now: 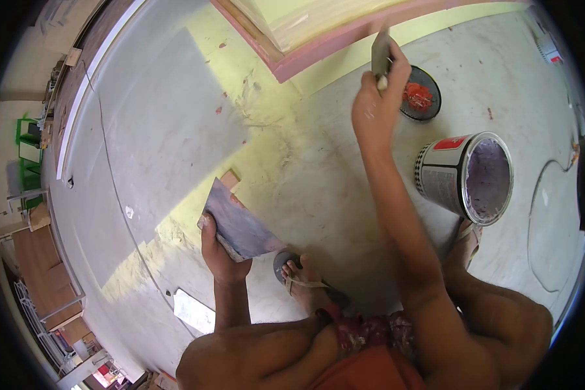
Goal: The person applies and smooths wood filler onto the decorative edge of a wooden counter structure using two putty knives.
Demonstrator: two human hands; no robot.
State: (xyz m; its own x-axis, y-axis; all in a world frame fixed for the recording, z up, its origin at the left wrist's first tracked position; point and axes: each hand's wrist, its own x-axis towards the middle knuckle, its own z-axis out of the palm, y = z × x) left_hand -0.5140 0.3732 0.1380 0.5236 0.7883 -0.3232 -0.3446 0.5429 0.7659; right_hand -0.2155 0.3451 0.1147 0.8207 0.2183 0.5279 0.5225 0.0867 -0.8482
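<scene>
My left hand (222, 257) grips the edge of a flat board (244, 224) smeared with grey-purple paste, held low over the floor. Closed around a putty knife (380, 57), my right hand (378, 107) is stretched forward close to a pink-edged frame (289, 65). The knife's blade points up toward the frame's lower edge; whether it touches cannot be made out. Just right of that hand lies a round black lid (430, 112) with red paste (418, 96) on it. A metal can (441, 172), its inside coated with purple residue, lies tipped nearer to me.
Behind the board, a small block (230, 179) rests on the grey floor (325, 188). A cable (107, 156) runs along the left, and another cord (532, 227) curves at the right. My sandalled foot (302, 279) is below the board. A white sheet (194, 312) lies at lower left.
</scene>
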